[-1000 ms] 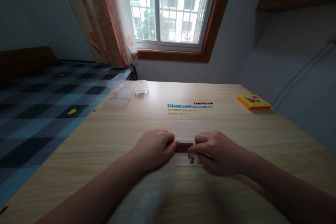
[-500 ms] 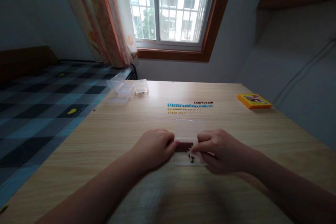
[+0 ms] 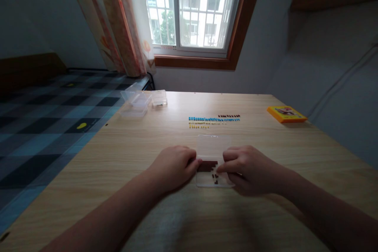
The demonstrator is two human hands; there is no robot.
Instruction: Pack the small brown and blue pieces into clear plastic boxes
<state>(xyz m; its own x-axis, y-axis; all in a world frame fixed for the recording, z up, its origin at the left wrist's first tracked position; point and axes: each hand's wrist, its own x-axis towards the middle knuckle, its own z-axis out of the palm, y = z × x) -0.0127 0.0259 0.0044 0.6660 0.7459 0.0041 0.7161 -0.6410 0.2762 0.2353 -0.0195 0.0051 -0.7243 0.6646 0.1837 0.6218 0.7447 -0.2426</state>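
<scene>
Right hand (image 3: 246,167) edged rightward; blue pieces (image 3: 196,118) lie beyond clear box (image 3: 205,180).

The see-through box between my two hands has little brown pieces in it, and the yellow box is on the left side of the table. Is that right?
Not quite: the head view shows the yellow box on the right side of the table. The see-through box between your left hand and right hand does have little brown pieces in it.

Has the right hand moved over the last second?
Yes, slightly: the right hand has shifted to the right, judged against the row of blue pieces on the table.
</scene>
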